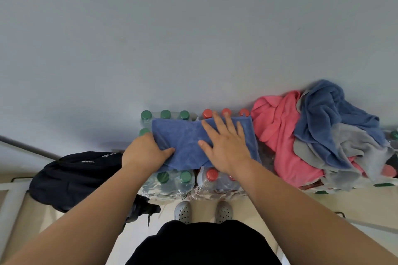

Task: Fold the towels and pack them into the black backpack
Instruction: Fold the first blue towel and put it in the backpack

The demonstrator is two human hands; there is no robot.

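A person standing over two shrink-wrapped packs of water bottles works a blue towel [185,135] spread across the bottle tops, one pack green-capped [172,183] and the other red-capped [215,180], both set against a pale wall [193,28]. The left hand [144,153] has its grip closed on the towel's left edge, thumb on top and fingers tucked out of sight beneath the cloth. The right hand [226,144] lies open and flat on the towel's right half, fingers spread and pressing down, the fingertips reaching its far edge. The black backpack [75,176], marked with white lettering, slumps lower down, just left of the green-capped pack. To the right of the packs sits a loose heap of unfolded towels: a pink towel [277,131] nearest the bottles, a second blue towel [331,114] on top and a grey towel [353,146] draped under it. Below, a pair of grey perforated clogs [183,211] point toward the packs on a light floor [323,204].
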